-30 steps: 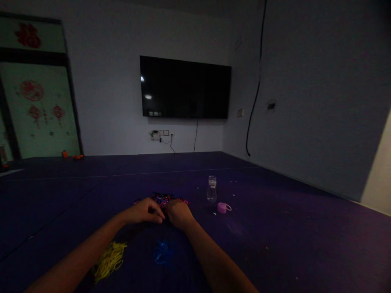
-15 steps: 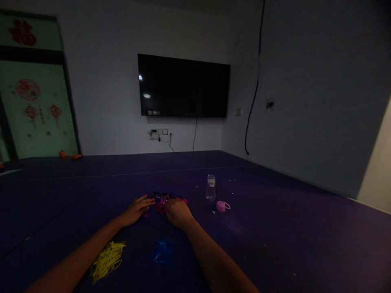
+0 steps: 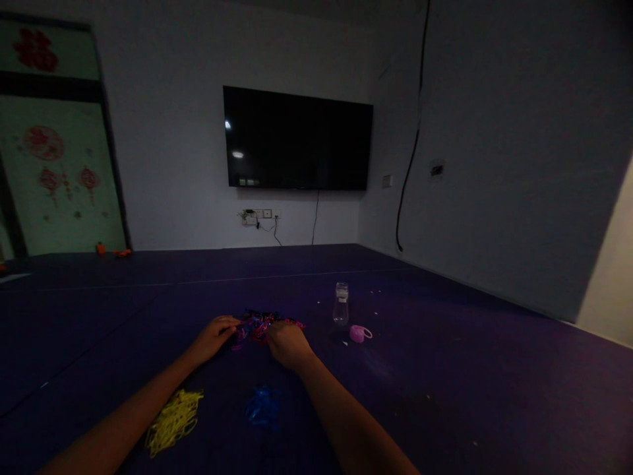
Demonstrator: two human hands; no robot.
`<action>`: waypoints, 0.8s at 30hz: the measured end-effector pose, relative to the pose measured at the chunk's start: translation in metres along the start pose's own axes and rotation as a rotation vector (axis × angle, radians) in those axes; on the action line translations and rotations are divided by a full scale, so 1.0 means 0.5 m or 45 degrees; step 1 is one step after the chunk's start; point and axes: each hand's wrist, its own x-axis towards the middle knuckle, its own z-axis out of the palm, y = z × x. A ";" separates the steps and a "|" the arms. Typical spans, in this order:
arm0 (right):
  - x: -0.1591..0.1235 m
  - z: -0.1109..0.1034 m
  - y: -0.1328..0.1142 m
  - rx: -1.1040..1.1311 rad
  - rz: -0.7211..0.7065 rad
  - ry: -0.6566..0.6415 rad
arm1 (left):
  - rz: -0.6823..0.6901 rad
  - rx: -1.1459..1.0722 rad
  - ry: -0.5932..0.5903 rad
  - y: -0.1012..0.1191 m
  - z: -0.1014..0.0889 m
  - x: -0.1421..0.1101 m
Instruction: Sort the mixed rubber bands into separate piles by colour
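A loose pile of mixed red, pink, purple and dark rubber bands (image 3: 258, 324) lies on the purple floor covering. At its left edge, my left hand (image 3: 213, 336) has its fingers slightly bent and thumb apart, with nothing visible in it. My right hand (image 3: 289, 344) rests over the pile's right side, fingers curled down into the bands; its fingertips and whatever they pinch are hidden. Closer to me, a heap of yellow rubber bands (image 3: 175, 422) sits by my left forearm. A smaller blue heap (image 3: 264, 407) lies between my forearms.
A clear bottle (image 3: 341, 305) stands to the right of the pile, with a pink looped cap (image 3: 358, 334) beside it. Small white scraps dot the floor. A television (image 3: 299, 140) hangs on the far wall. Orange objects (image 3: 121, 253) lie near the door.
My left hand has drawn back a little to the left, its fingers more bent, uncovering purple bands at the pile's edge. My right hand has barely moved.
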 end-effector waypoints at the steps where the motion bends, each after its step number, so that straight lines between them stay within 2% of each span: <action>1: 0.000 -0.001 0.000 0.000 -0.003 0.004 | -0.002 0.015 0.015 0.002 -0.002 -0.001; 7: -0.001 -0.005 -0.001 0.006 -0.017 0.006 | 0.064 0.095 0.088 0.008 -0.001 -0.001; 12: 0.000 -0.003 -0.001 0.010 -0.016 0.009 | 0.155 0.070 -0.094 0.007 0.008 0.000; 15: 0.001 -0.002 0.000 0.022 -0.020 0.013 | 0.160 0.076 -0.125 0.006 0.010 0.001; 24: 0.002 0.000 0.000 0.026 -0.001 0.002 | 0.090 0.114 0.055 0.001 0.003 -0.002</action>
